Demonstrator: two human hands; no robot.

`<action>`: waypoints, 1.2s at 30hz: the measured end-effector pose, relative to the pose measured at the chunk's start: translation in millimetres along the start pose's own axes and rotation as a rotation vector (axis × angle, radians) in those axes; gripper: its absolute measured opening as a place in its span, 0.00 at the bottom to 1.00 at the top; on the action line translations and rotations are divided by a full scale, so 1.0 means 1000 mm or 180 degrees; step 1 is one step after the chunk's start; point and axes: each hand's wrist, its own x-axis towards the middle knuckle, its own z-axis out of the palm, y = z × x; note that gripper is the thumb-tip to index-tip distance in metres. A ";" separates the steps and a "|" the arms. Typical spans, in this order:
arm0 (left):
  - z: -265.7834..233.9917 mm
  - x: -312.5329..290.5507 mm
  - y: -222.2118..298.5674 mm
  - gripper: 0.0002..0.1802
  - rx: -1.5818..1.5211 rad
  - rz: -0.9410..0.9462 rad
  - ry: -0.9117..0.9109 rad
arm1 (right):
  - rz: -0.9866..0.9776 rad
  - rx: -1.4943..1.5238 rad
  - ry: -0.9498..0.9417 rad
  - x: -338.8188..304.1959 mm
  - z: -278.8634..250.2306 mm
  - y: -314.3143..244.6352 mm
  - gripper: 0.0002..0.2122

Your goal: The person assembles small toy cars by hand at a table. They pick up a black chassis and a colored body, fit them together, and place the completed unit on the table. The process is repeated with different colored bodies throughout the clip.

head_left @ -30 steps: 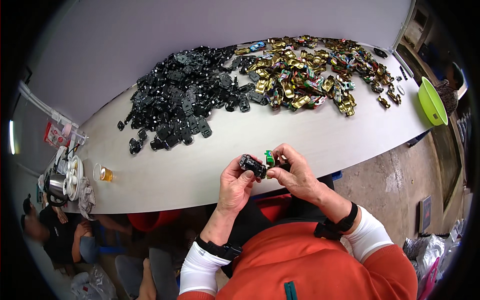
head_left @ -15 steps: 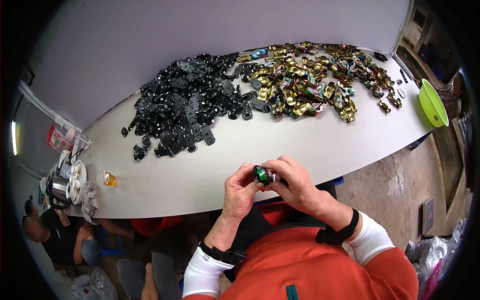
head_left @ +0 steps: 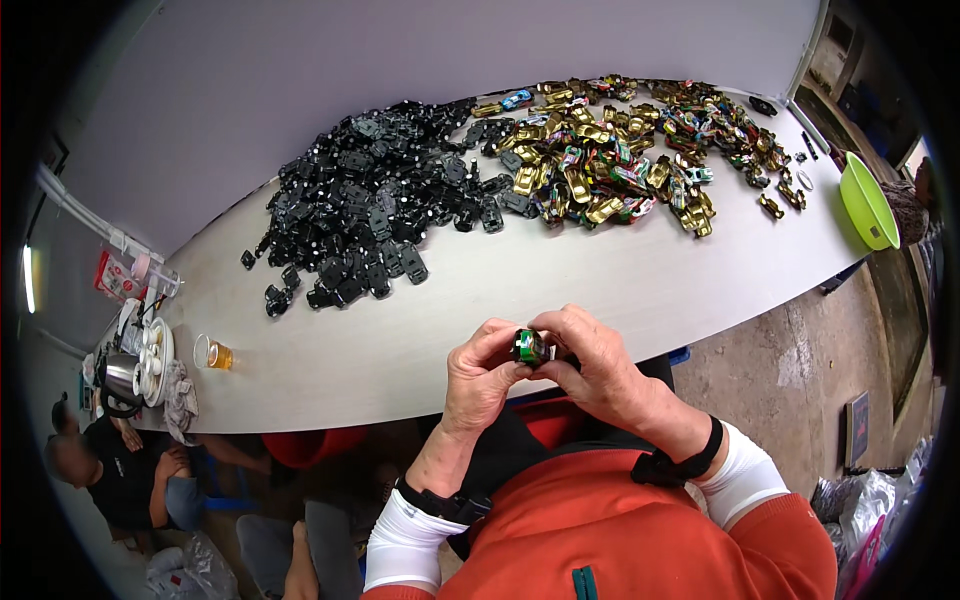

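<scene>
Between my two hands, over the table's front edge, is a small green and black toy car [head_left: 530, 347]. My left hand [head_left: 480, 373] pinches it from the left with thumb and fingers. From the other side my right hand [head_left: 588, 358] closes on it too, its fingers covering part of the car. Beyond them on the table lies a big heap of black toy car chassis [head_left: 370, 190]. To its right spreads a pile of gold and multicoloured toy car bodies [head_left: 600, 165].
A lime-green basin [head_left: 868, 203] stands at the table's right end. On the left are a cup of amber drink [head_left: 213, 353], a tray of small cups [head_left: 155, 365], a cloth [head_left: 180, 400] and a metal kettle [head_left: 120, 383]. People sit at lower left.
The toy car has turned slightly between my fingers, so more of its green surface faces up. Both hands keep hold of it in nearly the same place.
</scene>
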 end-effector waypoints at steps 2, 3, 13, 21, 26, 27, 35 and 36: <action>0.001 0.001 0.001 0.20 0.0061 -0.0025 -0.0037 | -0.0024 0.0110 0.0083 0.001 0.000 -0.002 0.19; 0.002 0.001 0.002 0.20 0.0092 -0.0038 -0.0056 | -0.0019 0.0026 0.0035 0.001 -0.001 -0.004 0.18; -0.001 0.006 0.011 0.15 0.0220 -0.0183 -0.0226 | -0.0418 -0.0485 -0.0458 0.000 -0.010 -0.009 0.24; 0.032 -0.004 0.013 0.17 0.0995 -0.0075 0.0317 | -0.0436 -0.0444 -0.0058 -0.001 -0.006 0.006 0.26; 0.033 -0.006 0.019 0.22 0.1652 0.0203 0.0140 | -0.0547 -0.0728 0.0131 -0.007 -0.007 0.000 0.25; 0.033 -0.006 0.021 0.23 0.1678 0.0302 0.0085 | -0.0589 -0.0713 0.0136 -0.007 -0.008 -0.002 0.25; 0.033 -0.009 0.039 0.26 0.2112 0.0544 -0.0104 | -0.0726 -0.0619 0.0001 -0.005 -0.012 -0.016 0.25; 0.035 -0.010 0.041 0.25 0.2052 0.0437 -0.0070 | -0.0748 -0.0620 -0.0033 -0.005 -0.013 -0.016 0.25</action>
